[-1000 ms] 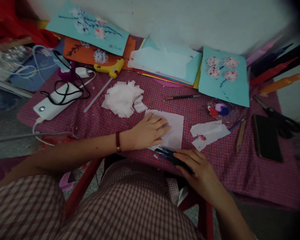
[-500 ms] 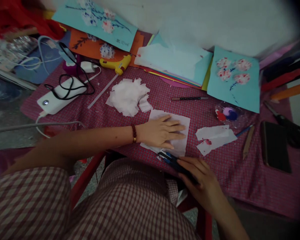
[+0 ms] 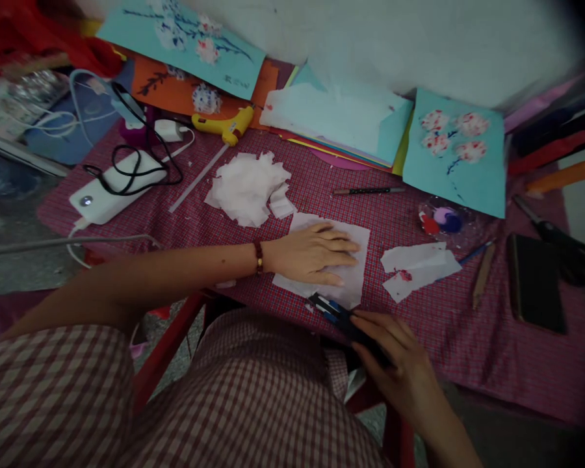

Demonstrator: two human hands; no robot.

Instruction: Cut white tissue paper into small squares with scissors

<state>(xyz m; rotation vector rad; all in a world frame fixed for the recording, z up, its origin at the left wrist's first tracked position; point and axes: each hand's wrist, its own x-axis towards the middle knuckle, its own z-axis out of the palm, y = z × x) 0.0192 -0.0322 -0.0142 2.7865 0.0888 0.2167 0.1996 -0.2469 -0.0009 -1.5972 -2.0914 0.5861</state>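
Note:
My left hand lies flat, fingers stretched, on a white sheet of paper spread on the red checked cloth. My right hand is closed around a dark blue-and-black tool at the table's near edge, its tip touching the lower edge of the sheet. A heap of white paper pieces sits just beyond my left hand. To the right lies a torn white scrap with a red dab.
A yellow glue gun, a white power bank with black cable, a pen, a paint dish, a pencil, a black phone, scissors and blue flower cards lie around. Coloured sheets are stacked at the back.
My left hand has slid a little to the right over the white sheet. My right hand keeps its grip on the dark tool at the sheet's lower edge. The view has shifted slightly.

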